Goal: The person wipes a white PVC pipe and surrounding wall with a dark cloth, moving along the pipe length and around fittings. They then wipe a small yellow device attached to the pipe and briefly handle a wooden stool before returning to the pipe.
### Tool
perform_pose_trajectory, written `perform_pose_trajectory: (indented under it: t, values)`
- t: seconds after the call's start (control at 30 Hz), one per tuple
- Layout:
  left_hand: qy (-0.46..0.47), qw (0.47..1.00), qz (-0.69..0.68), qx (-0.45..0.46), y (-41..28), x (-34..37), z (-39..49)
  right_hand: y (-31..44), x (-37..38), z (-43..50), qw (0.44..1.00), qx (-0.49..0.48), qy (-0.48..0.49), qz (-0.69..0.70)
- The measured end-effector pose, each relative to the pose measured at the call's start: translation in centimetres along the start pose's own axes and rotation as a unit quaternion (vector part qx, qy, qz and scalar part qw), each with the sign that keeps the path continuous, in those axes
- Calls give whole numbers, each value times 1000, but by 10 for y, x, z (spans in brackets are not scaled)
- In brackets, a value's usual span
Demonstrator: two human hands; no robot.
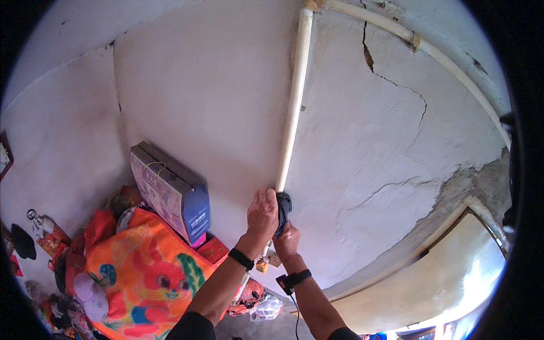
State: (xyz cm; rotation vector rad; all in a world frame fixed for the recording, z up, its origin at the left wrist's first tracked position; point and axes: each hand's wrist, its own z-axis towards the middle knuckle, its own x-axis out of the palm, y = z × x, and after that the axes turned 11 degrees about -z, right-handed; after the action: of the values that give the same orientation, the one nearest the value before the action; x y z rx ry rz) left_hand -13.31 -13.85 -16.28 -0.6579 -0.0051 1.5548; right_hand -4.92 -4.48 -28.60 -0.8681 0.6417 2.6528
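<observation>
A white pipe (294, 106) runs down the plastered wall (204, 89) from an elbow near the ceiling. At its lower visible stretch, a crumpled black cloth (284, 208) is pressed around it. My left hand (262, 214) grips the pipe and cloth from the left, fingers curled over. Just below, my right hand (287, 240) grasps the cloth's lower end. Both wrists wear black straps, and a small box with a cable hangs from the right one. The part of the pipe behind my hands is hidden.
Left of my arms, an orange patterned blanket (144, 272) covers a pile bearing a large gift box (170, 191). Plastic bags (267, 307) lie on the floor below. A pale door panel (425, 276) stands at right. Cracks (367, 55) run through the wall.
</observation>
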Motion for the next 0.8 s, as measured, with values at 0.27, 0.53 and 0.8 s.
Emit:
perform_pose_trajectory:
  t: [0.27,0.53,0.8]
  values:
    - [47,998,5,-31,5,2,-9,27,-64,20,999,26,21,-32]
    - [12,998,-66,-22,9,8,-11,102,-277,241,873,-289,-380,-101]
    - [27,998,-54,1,4,-3,-2,153,-372,433,788,-390,-338,-337]
